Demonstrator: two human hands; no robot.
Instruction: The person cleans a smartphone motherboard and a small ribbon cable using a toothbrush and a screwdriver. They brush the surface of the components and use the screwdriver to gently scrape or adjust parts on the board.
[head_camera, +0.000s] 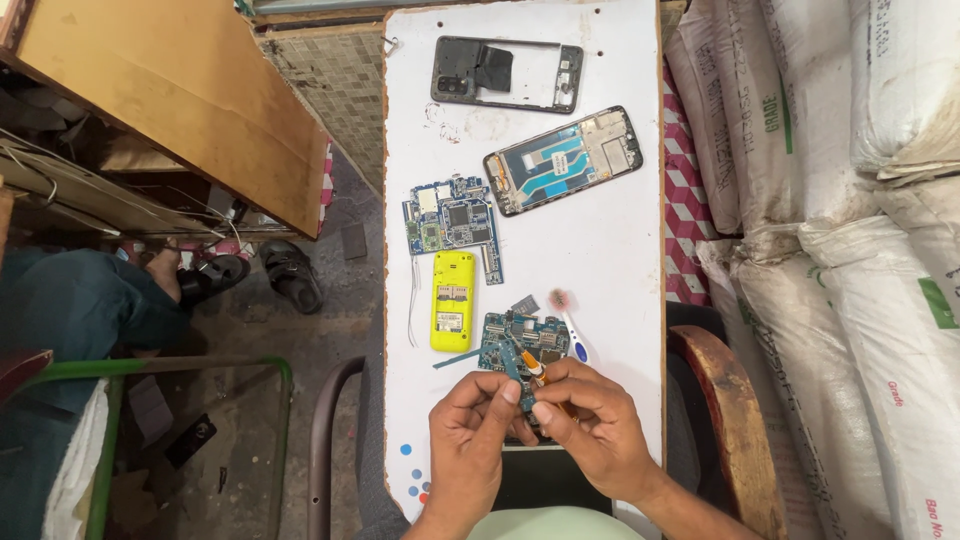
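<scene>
While both hands meet at the near end of the white board, the left hand pinches a small blue circuit board between thumb and fingertips, fingers drawn together on its lower end. The right hand is curled shut around a slim orange-tipped tool, whose tip rests against that small board just above the fingertips. The pinched piece sits right at the lower edge of a larger teal circuit board, which lies flat on the white board close to its near edge; whether the two are one piece or separate I cannot tell. A toothbrush with a white and blue handle lies just beside the teal board on its right, bristles pointing toward the far end. A yellow phone body lies to the left of the teal board, near the left edge, lengthwise along it. Beyond it rests a blue mainboard, roughly at the middle of the white board. A phone frame with blue inner parts lies tilted toward the right edge, and a dark grey back housing sits near the far end. White sacks are stacked off the right edge.
</scene>
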